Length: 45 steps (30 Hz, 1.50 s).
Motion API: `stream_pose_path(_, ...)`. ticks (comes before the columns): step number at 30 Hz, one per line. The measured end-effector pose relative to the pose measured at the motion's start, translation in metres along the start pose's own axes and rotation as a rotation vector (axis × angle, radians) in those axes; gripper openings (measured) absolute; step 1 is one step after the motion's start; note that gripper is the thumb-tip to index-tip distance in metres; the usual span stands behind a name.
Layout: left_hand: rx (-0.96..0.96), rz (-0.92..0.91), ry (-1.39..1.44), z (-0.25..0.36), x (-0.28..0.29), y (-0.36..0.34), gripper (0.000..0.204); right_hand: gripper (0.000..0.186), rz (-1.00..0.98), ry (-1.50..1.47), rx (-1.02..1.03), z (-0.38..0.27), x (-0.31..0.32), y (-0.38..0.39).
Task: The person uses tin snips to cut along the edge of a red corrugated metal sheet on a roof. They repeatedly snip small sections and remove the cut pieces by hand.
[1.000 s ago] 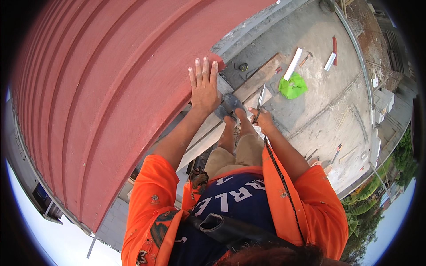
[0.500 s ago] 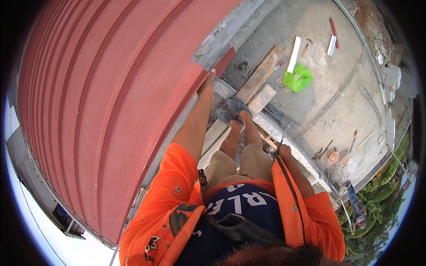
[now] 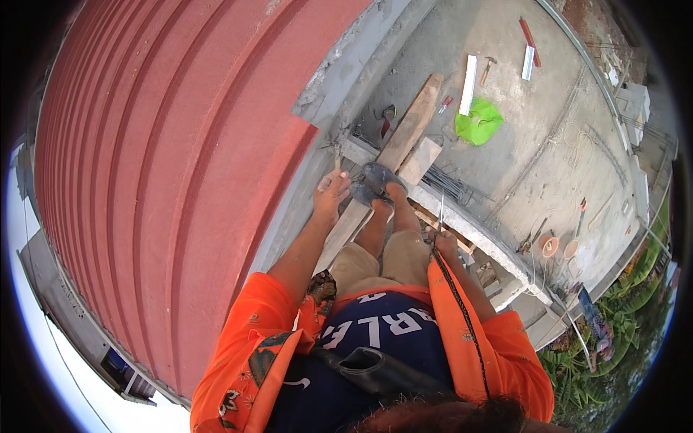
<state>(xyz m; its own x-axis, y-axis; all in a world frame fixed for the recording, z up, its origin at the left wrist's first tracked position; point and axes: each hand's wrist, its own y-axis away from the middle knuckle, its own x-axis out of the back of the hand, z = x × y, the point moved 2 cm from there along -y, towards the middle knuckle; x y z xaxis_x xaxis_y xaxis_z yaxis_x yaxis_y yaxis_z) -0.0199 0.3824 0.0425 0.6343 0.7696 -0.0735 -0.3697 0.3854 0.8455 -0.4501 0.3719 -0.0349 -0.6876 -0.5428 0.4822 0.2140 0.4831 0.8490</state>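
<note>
My left hand (image 3: 332, 193) is open, fingers apart, beside the lower edge of the red ribbed roofing sheet (image 3: 209, 137) and not touching it. I see nothing held in it. My right hand (image 3: 445, 242) is closed around a slim metal tool (image 3: 441, 209) near my right knee. The tool's pointed blade stands up past my fingers; its handle is hidden, so its exact kind is unclear. At the sheet's near corner the edge is cut off straight, with the grey concrete wall (image 3: 328, 94) showing beyond it. A small red piece (image 3: 385, 129) lies on the floor below.
My shoes (image 3: 380, 177) stand by a wooden plank (image 3: 411, 123) and a pale block (image 3: 420, 160). On the concrete floor lie a green bag (image 3: 479, 123), a white strip (image 3: 468, 85), a hammer (image 3: 488, 69) and an orange bucket (image 3: 550, 247). A concrete ledge (image 3: 469, 220) runs below.
The red strip my left hand gripped at the sheet's corner is gone from there, and a red piece now lies on the floor. My left hand has let go and moved down toward me.
</note>
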Motion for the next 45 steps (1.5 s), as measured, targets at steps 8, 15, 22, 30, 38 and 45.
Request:
stream_pose_path(8, 0.058, -0.181, -0.288, 0.013, 0.006, 0.103, 0.084, 0.066, -0.175, 0.518, 0.453, -0.167, 0.062, 0.091)
stream_pose_path(15, -0.029, -0.07, 0.376, 0.034, -0.032, 0.156, 0.057, 0.057, -0.558, 0.597, 1.163, -0.269, 0.008, 0.224)
stream_pose_path(22, -0.467, 0.108, 0.317, 0.083, 0.013, 0.203, 0.05, 0.056, -1.384, 0.24, 0.624, -0.299, -0.023, 0.251)
stream_pose_path(30, -0.609, 0.266, 0.036, 0.093, 0.017, 0.223, 0.044, 0.069, -0.905, 0.533, 1.074, -0.315, -0.026, 0.307)
stream_pose_path(38, -0.139, 0.28, 0.401, 0.056, 0.093, 0.196, 0.096, 0.033, -0.468, 0.512, 0.772, -0.295, 0.013, 0.224)
stream_pose_path(45, -0.174, 0.458, 0.985, 0.025, 0.211, 0.172, 0.114, 0.013, -0.121, 0.082, 0.197, -0.188, 0.131, 0.031)
